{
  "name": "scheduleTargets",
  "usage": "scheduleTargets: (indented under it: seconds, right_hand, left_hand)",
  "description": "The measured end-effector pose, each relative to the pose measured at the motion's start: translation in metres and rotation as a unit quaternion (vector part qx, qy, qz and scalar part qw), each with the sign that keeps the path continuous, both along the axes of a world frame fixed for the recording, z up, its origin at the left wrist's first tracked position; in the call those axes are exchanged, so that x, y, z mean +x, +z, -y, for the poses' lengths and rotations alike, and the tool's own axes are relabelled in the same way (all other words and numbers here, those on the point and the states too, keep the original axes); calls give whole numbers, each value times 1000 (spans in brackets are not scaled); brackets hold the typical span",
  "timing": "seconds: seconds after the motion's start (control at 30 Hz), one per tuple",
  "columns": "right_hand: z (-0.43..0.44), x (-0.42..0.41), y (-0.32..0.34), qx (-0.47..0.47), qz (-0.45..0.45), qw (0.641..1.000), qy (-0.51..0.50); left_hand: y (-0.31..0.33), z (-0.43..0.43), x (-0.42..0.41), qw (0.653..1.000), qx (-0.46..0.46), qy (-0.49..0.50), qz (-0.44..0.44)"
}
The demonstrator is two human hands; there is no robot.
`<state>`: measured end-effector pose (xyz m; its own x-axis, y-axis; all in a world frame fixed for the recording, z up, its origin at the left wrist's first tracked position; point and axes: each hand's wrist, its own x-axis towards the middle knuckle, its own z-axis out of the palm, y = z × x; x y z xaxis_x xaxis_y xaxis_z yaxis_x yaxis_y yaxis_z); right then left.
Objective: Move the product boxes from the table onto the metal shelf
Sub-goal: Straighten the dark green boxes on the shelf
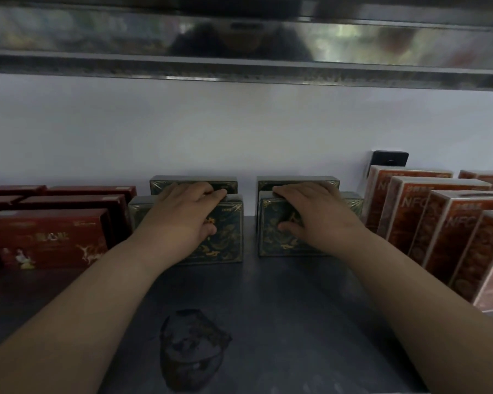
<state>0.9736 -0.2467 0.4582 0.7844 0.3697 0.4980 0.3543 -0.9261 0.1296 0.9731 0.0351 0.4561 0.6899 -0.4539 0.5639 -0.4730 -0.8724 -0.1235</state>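
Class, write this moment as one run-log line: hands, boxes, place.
left hand grips left dark box | right hand grips right dark box | both boxes standing on metal shelf

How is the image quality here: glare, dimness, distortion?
Head view: dim overall, shelf surface nearly black; smeared reflections on the upper shelf edge; wide-angle bending tilts the orange boxes; left hand gripping left green box and right hand gripping right green box look sharp.
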Motion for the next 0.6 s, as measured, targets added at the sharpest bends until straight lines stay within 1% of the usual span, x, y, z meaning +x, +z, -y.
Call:
scheduleTargets:
  seconds: [0.1, 0.2, 0.47, 0.6]
  right_hand:
    - [3, -1, -8, 12, 30, 999, 3]
    - [6, -5, -11, 29, 35, 999, -1]
    - [10, -7, -11, 52, 35, 998, 12]
    - [14, -6, -11, 64, 35, 997, 18]
  left_hand:
    - [-11, -5, 5, 999, -1, 3, 42]
    - [-18, -4, 5, 998, -8, 21, 64]
    - [-26, -2, 0, 997, -23, 4, 71]
    - [-27, -4, -3, 996, -9, 7, 90]
